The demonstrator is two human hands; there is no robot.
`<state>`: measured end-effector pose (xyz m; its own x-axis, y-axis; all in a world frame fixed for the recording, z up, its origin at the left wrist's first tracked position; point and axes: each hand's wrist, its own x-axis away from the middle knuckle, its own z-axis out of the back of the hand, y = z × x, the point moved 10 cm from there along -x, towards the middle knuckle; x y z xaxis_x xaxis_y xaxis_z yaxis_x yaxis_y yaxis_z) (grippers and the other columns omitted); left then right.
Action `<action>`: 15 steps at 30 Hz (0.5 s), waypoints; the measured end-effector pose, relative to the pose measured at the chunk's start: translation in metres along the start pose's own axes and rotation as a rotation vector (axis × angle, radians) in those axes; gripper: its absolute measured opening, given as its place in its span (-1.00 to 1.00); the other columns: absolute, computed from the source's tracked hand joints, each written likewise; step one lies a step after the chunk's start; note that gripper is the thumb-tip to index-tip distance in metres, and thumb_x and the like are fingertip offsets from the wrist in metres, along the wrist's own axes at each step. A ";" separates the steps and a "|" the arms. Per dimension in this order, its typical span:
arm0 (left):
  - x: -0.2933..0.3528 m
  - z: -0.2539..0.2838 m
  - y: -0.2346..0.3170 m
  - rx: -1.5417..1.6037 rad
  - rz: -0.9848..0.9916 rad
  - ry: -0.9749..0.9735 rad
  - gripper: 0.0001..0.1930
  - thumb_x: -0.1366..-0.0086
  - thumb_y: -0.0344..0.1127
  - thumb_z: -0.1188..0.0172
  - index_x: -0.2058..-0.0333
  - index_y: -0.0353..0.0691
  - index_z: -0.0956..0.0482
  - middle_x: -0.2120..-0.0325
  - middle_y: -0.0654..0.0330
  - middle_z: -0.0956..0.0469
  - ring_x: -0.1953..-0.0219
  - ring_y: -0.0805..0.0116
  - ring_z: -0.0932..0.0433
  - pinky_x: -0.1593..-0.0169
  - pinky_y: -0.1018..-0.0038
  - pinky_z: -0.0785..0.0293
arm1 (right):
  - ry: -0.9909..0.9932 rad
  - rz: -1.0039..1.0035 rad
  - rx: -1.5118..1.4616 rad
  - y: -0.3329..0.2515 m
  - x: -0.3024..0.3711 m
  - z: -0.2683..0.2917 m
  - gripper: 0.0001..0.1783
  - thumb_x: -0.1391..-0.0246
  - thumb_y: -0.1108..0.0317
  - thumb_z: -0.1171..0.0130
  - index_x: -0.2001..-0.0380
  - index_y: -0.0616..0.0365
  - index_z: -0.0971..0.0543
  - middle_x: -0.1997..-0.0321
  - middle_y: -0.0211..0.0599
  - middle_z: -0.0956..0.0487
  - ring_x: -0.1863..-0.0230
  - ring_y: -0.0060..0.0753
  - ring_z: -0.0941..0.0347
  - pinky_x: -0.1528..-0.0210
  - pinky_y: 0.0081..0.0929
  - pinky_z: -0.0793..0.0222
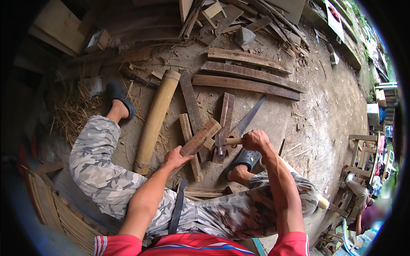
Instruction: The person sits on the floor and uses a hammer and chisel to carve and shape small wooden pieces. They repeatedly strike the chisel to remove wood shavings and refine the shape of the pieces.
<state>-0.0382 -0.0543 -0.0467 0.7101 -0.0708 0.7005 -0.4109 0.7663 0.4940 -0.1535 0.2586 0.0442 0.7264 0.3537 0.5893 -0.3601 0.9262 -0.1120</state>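
Note:
My left hand (176, 157) is closed round the near end of a brown wooden block (200, 137), which slants away to the upper right. In my right hand (256, 140) is a hammer (233, 141), gripped by its short wooden handle. The hammer's metal head is over a dark wooden piece (226, 112) on the ground, close to the block's far end; whether it touches is unclear. A handsaw blade (250, 116) lies just beyond the hammer, its handle partly hidden. Under the block rests a narrow wood strip (191, 147).
A thick bamboo pole (158, 121) lies left of my hands. Several long planks (250, 85) are laid out ahead, with a scrap wood pile (222, 17) and a grey stone (244, 36) behind. Straw (77, 106) covers the far left. A person (363, 209) sits at the right.

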 end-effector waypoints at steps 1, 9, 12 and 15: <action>-0.001 0.002 -0.004 0.024 0.005 0.003 -0.15 0.04 0.36 -0.32 0.01 -0.30 -0.44 0.19 -0.15 -0.59 0.07 -0.08 -0.56 0.00 0.18 -0.47 | -0.023 0.049 -0.025 -0.006 -0.004 -0.002 -0.72 0.06 0.12 -0.11 0.50 0.06 -0.67 0.53 -0.07 -0.60 0.45 0.00 -0.59 0.37 -0.17 -0.52; -0.009 0.010 -0.031 0.012 -0.040 0.455 -0.23 -0.04 0.34 -0.27 0.07 -0.31 -0.49 0.18 -0.16 -0.59 0.04 -0.05 -0.56 0.00 0.19 -0.44 | -0.102 -0.090 -0.398 -0.045 -0.002 -0.018 -0.59 0.05 0.03 -0.17 0.41 0.21 -0.67 0.42 0.04 -0.63 0.36 0.00 -0.61 0.24 -0.18 -0.54; 0.001 0.013 -0.024 0.045 -0.002 0.342 -0.26 -0.05 0.30 -0.29 0.10 -0.32 -0.48 0.21 -0.17 -0.59 0.08 -0.09 -0.56 0.04 0.17 -0.45 | -0.029 -0.200 -0.371 -0.078 0.014 -0.017 -0.68 -0.02 0.18 -0.03 0.48 0.14 -0.67 0.44 0.04 -0.63 0.34 0.01 -0.63 0.26 -0.17 -0.55; 0.004 0.015 -0.023 0.088 0.085 0.198 -0.10 -0.02 0.30 -0.30 -0.11 -0.38 -0.38 0.08 -0.21 -0.54 0.03 -0.12 -0.53 0.01 0.18 -0.46 | 0.046 -0.055 -0.269 -0.111 0.028 -0.016 -0.72 0.02 0.22 -0.06 0.49 0.14 -0.67 0.48 0.00 -0.63 0.41 0.06 -0.62 0.34 -0.13 -0.54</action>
<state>-0.0343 -0.0816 -0.0479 0.7657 0.1250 0.6309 -0.5162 0.7046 0.4869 -0.0840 0.1681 0.0601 0.7684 0.3022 0.5641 -0.1557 0.9433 -0.2932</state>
